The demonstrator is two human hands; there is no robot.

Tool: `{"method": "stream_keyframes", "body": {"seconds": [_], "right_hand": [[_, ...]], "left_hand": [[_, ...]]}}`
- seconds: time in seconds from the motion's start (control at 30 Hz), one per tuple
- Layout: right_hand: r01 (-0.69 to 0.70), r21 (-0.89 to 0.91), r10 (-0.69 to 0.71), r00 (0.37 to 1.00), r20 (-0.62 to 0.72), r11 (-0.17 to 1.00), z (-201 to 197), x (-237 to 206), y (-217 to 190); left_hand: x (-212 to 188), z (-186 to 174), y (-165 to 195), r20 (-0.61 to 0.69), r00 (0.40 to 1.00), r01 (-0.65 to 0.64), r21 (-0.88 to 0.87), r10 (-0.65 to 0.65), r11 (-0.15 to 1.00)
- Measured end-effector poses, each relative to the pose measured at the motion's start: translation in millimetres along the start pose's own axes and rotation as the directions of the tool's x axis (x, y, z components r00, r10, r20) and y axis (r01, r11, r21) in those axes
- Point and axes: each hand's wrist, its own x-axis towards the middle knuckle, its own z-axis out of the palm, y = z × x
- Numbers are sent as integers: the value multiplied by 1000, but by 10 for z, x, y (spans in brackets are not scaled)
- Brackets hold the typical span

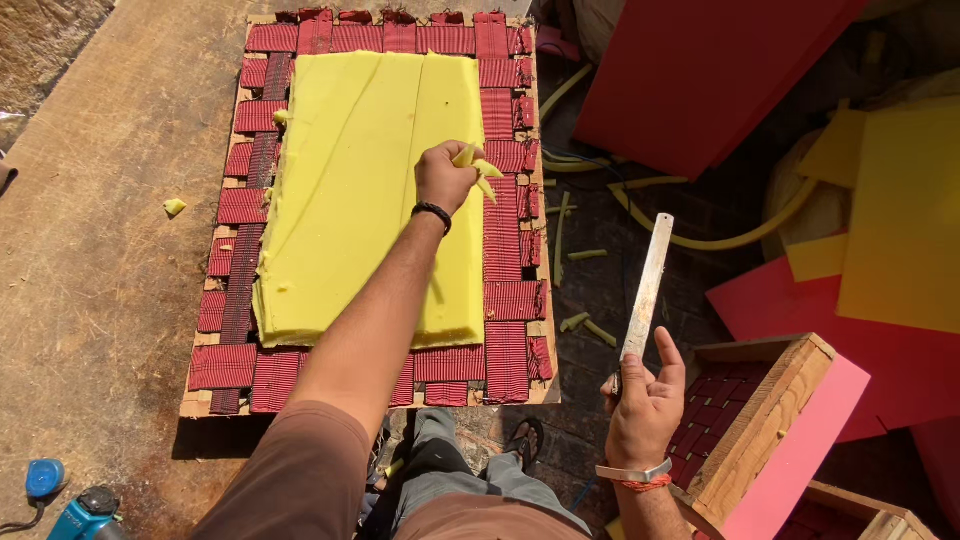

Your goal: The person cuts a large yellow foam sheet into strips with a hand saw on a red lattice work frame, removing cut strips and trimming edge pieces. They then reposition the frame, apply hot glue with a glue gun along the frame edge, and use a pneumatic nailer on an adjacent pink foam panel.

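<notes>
Your left hand [445, 178] pinches a few yellow foam offcuts [480, 170] over the foam sheet's [350, 190] right edge, lifted away from it. The sheet lies flat on the red webbed frame [500, 330], bright, ragged along its left side. Your right hand [645, 400] is closed around a long knife [645, 290], blade angled up and away from you.

An upholstery workshop (open-air): foam sheets [905, 210], webbed seat frame [505, 300], power tool [85, 515].
</notes>
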Motion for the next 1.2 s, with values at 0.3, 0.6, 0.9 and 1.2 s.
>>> {"method": "stream_keyframes", "body": {"seconds": [0.3,0.6,0.9,1.2], "right_hand": [[46,59,-38,992,-123,997,-1074,69,-172],[-114,-47,117,990,75,992,-816,315,-184],[-244,-6,223,877,426,970,157,523,-56],[-322,-36,287,782,553,946,793,695,116]], "left_hand": [[-1457,1902,285,741,656,-447,532,-140,720],[-1976,1170,-63,721,685,-650,669,-105,360],[-1778,-1210,-215,514,853,-484,717,88,501],[-2254,542,52,467,874,-309,747,-134,588]]}}
